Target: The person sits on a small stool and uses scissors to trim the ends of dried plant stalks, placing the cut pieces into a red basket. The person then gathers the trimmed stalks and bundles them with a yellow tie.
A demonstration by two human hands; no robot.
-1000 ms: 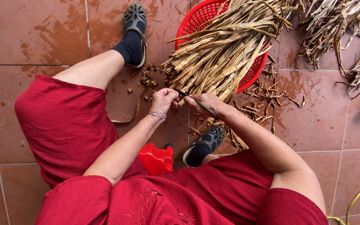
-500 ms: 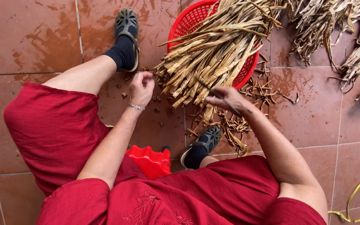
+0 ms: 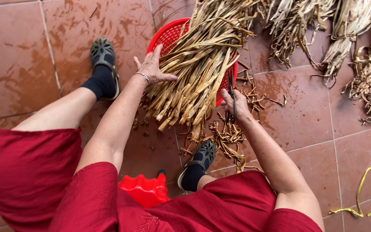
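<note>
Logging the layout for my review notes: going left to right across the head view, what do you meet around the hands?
Dark shoe → left hand → red basket of dried stalks → right hand holding a dark tool → loose dried bundles → yellow strap.

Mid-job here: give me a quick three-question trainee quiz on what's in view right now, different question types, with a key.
1. True or false: the left hand rests on the dried stalks in the red basket.
2. What does the right hand hold? A) dark scissors B) a brush C) a cup
3. What yellow thing lies on the floor tiles at the lower right?

Key: 1 true; 2 A; 3 a yellow strap.
</note>
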